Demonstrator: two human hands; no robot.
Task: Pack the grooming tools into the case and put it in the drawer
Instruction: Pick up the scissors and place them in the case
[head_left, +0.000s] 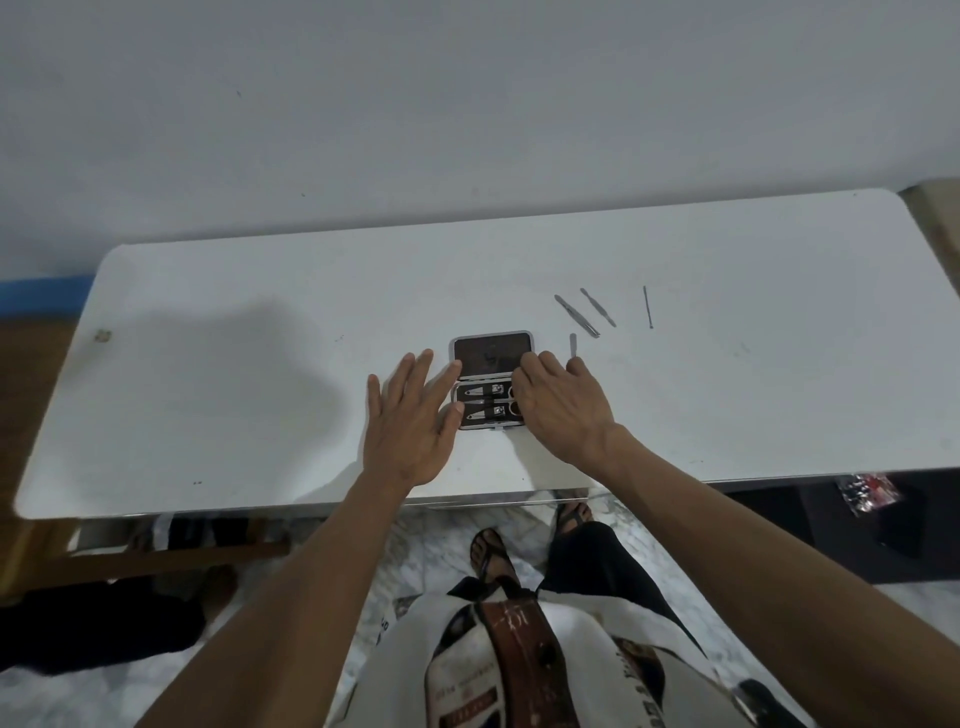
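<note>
Case (492, 382) is lying open near the middle of the white bench (260, 395), its lid folded back toward the wall, and I am seeing two nail clippers (487, 401) strapped in its near half. My right hand (563, 408) is covering the case's right edge, so whatever is sitting there is hidden from me. That hand's fingers (530, 366) are curling down onto the hinge area, and a slim metal tool (573, 345) is sticking up just behind them; I cannot tell whether they are pinching it. My left hand (408, 421) is resting flat, fingers straight and spread, their tips touching the case's left edge. Three more thin tools (597, 312) are lying apart on the bench to the right, too small for me to name.
</note>
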